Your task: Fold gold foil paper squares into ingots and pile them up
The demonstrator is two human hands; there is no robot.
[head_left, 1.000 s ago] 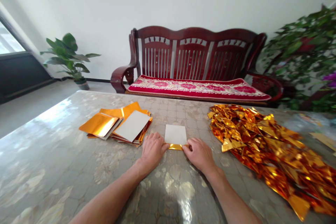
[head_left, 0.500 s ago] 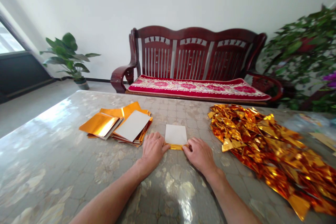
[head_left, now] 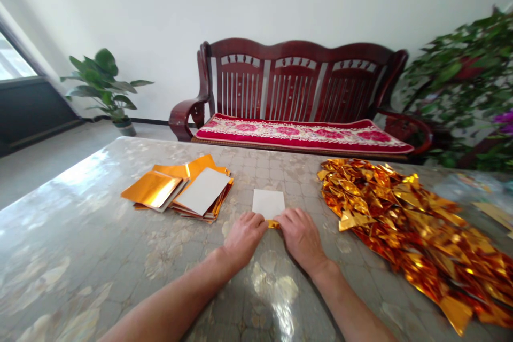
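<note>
Left hand (head_left: 245, 235) and right hand (head_left: 300, 238) clamped on gold fold (head_left: 273, 224) of 1 sheet (head_left: 268, 202), hiding fold's ends. Paper stack (head_left: 203, 191) left, foil heap (head_left: 401, 219) right, bench (head_left: 294, 88) beyond.

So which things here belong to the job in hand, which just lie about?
Job in hand:
gold-edged white sheet, held by left hand and right hand
stack of similar sheets
heap of gold pieces, probably

Lying about:
wooden bench
red runner
potted plant
leafy plant
clear plastic, apparently

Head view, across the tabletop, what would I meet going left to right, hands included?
Loose stack of gold and white sheets, left hand, gold strip, right hand, heap of gold foil pieces.
</note>
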